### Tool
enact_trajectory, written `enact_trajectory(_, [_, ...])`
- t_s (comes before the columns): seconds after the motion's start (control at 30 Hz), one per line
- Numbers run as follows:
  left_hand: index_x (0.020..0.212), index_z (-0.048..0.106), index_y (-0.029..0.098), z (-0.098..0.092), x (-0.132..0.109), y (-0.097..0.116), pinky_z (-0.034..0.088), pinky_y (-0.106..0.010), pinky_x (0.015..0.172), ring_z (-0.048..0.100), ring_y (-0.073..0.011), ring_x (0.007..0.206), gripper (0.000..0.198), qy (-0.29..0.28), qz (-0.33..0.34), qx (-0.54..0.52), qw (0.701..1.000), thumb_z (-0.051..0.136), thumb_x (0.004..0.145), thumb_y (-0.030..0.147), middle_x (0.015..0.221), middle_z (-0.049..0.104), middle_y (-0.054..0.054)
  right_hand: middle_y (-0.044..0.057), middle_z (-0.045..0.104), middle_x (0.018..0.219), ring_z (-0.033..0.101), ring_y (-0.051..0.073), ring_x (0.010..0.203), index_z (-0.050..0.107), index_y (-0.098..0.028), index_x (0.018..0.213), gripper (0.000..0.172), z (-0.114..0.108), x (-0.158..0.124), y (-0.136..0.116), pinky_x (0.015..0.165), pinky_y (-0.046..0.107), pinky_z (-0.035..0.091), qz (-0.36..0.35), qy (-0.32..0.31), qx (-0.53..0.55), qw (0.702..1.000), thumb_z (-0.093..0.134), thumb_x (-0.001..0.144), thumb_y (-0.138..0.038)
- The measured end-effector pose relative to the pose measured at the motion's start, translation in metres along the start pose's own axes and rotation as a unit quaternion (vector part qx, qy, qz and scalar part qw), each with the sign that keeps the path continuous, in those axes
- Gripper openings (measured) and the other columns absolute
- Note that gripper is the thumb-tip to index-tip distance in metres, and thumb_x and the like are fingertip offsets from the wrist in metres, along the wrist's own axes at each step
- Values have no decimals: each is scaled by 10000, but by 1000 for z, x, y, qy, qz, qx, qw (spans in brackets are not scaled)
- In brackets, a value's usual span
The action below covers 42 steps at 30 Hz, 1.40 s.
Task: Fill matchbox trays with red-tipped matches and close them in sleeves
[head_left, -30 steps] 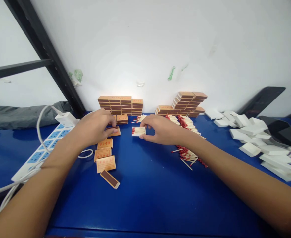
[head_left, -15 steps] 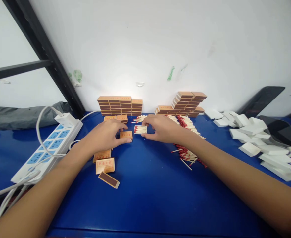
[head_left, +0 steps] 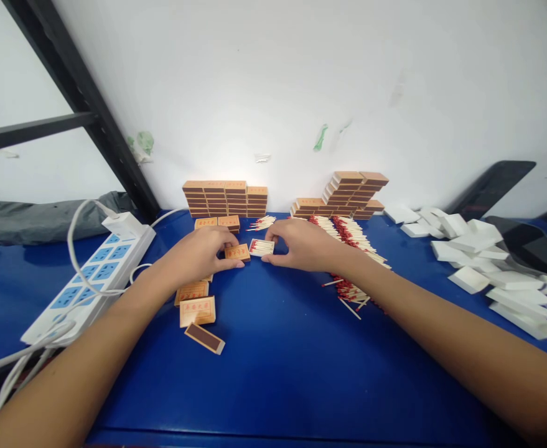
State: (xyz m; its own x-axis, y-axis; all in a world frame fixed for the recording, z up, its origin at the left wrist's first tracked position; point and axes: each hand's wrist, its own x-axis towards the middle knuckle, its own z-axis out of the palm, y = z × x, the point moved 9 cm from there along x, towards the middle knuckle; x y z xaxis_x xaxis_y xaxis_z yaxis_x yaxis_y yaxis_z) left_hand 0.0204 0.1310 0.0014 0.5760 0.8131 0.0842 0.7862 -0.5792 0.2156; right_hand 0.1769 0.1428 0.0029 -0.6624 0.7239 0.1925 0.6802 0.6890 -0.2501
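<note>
Between thumb and fingers, my left hand [head_left: 203, 250] grips an orange matchbox sleeve [head_left: 236, 252] with red lettering. My right hand [head_left: 296, 244] pinches a small white matchbox tray [head_left: 261, 247] filled with red-tipped matches. The tray's left end lies right at the sleeve's right end; whether it has entered the sleeve I cannot tell. Behind the tray is a little bunch of loose matches [head_left: 261, 223]. More matchbox sleeves [head_left: 197, 310] lie near my left wrist, partly hidden by the hand. A long heap of matches [head_left: 355, 239] runs beside and beneath my right forearm.
Stacked matchboxes [head_left: 226, 198] stand against the wall at left, with a stepped stack [head_left: 355, 194] at right. White trays [head_left: 483, 249] are piled on the right of the blue table [head_left: 282, 373]. A power strip [head_left: 91, 280] with cables lies at left, by a black frame [head_left: 77, 81].
My right hand has brought the match-filled tray left, closing the gap to the sleeve. The sleeve has tilted slightly in my left hand.
</note>
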Motion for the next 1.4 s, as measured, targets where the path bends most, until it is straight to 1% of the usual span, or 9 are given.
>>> enact_trajectory(0.13, [1046, 771, 207, -2, 1, -4, 495, -363, 807, 706, -275, 971, 369, 17, -4, -11, 1000, 808, 893, 540, 1056, 788, -73, 105, 779, 1082, 685, 273, 971, 715, -189, 1040, 283, -2, -1, 1, 775, 362, 449, 12, 2, -1, 1000, 784, 911, -432])
enact_trajectory(0.33, [1098, 763, 207, -2, 1, -3, 487, -365, 814, 711, -268, 973, 374, 26, 11, -8, 1000, 774, 936, 544, 1085, 791, -68, 92, 776, 1063, 682, 267, 957, 702, -195, 1028, 300, -4, -2, 1, 753, 350, 431, 20, 9, 6, 1000, 797, 902, -450])
enact_trajectory(0.67, [1105, 775, 230, -8, 2, -3, 507, -343, 778, 712, -239, 905, 341, 46, 19, -39, 998, 840, 880, 477, 1034, 792, -46, 52, 732, 976, 612, 186, 812, 725, -180, 1052, 251, 0, 1, -8, 742, 311, 414, -46, -9, 73, 996, 848, 901, -339])
enact_trajectory(0.8, [1091, 788, 230, -11, 1, 0, 534, -324, 756, 701, -203, 833, 324, 65, 28, -87, 994, 837, 885, 475, 994, 782, -34, 48, 724, 964, 630, 191, 852, 728, -176, 1049, 273, 2, 3, -9, 764, 304, 427, -33, 27, 106, 994, 866, 893, -352])
enact_trajectory(0.97, [1194, 780, 222, -16, -1, 8, 569, -315, 765, 706, -189, 822, 396, 91, 26, -136, 986, 832, 893, 474, 1017, 791, -40, 50, 747, 1002, 667, 192, 871, 719, -178, 1185, 397, 4, 5, -12, 780, 317, 494, -24, 84, 180, 980, 898, 861, -324])
enact_trajectory(1.17, [1179, 788, 197, -32, -4, 4, 607, -341, 772, 719, -204, 836, 439, 167, 5, -155, 974, 763, 926, 555, 1035, 773, -74, 94, 728, 1181, 724, 187, 921, 698, -206, 1179, 325, -5, 1, -9, 808, 353, 624, 12, 178, 315, 932, 808, 884, -288])
enact_trajectory(1.23, [1192, 779, 185, -36, -6, 2, 624, -350, 781, 721, -203, 836, 466, 192, -4, -158, 969, 770, 913, 558, 1065, 767, -86, 94, 714, 1161, 719, 183, 936, 686, -205, 1156, 261, -6, -1, -12, 839, 363, 641, 19, 204, 346, 916, 741, 913, -282])
enact_trajectory(1.33, [1182, 773, 183, -37, -6, 4, 629, -355, 778, 715, -199, 826, 442, 194, 1, -159, 968, 774, 904, 526, 1073, 756, -88, 73, 716, 1055, 706, 186, 947, 652, -208, 1138, 214, -5, -2, -18, 850, 363, 635, 24, 200, 372, 906, 675, 932, -263])
enact_trajectory(1.4, [1183, 771, 184, -38, -6, 6, 620, -352, 769, 710, -201, 827, 413, 186, 8, -143, 972, 764, 913, 498, 1063, 754, -84, 74, 724, 1063, 707, 190, 974, 630, -211, 1146, 217, -5, -2, -22, 831, 350, 617, 22, 185, 375, 908, 652, 932, -242])
